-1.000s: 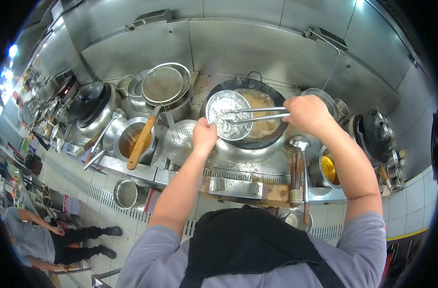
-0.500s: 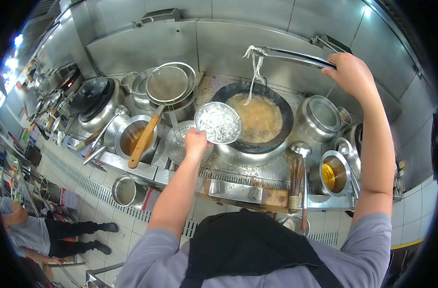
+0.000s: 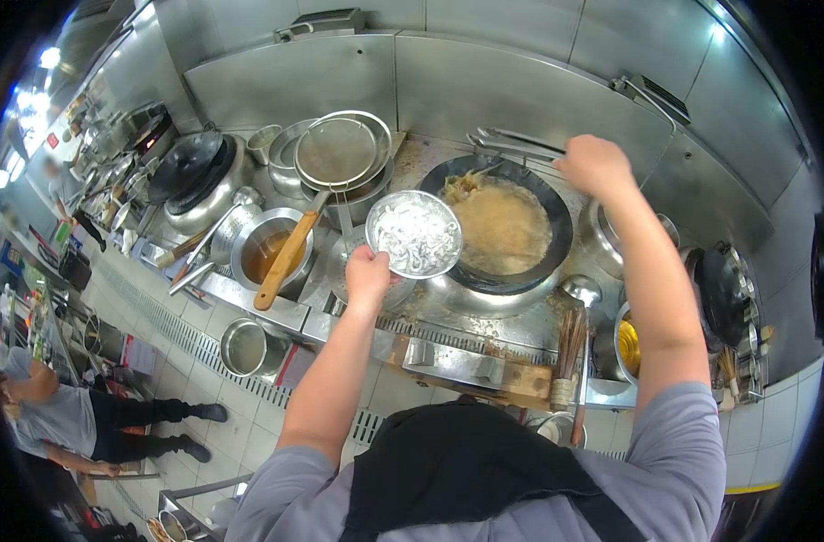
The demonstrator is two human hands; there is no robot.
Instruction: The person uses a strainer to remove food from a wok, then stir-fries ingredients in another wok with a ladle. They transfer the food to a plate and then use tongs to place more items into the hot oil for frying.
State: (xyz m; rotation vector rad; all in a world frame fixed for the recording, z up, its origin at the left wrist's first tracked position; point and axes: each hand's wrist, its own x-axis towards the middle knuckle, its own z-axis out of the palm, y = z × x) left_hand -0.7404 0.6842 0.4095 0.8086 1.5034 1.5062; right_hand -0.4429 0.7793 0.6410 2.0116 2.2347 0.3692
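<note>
My left hand (image 3: 369,278) grips the near-left edge of a metal bowl (image 3: 427,274) full of pale, white-coated strips (image 3: 414,233). The bowl is held beside the left rim of a black wok (image 3: 561,221), in which cloudy brown oil (image 3: 511,226) foams. At the oil's far left floats a clump of yellowish frying strips (image 3: 464,187). My right hand (image 3: 597,165) is closed round metal tongs (image 3: 525,144) above the wok's far rim. Their tips stand apart, with no strip visible between them.
Left of the bowl are stacked strainers (image 3: 335,152), a wooden-handled strainer resting over a pot of brown liquid (image 3: 276,257). A ladle (image 3: 582,289), a bamboo brush (image 3: 567,352) and a pot of yellow oil (image 3: 627,348) stand right. Another person (image 3: 55,406) is at far left.
The pale strips that hung from the tongs are gone from them. My right hand has moved left and lower, and a yellowish clump now shows in the oil. The bowl stays in my left hand.
</note>
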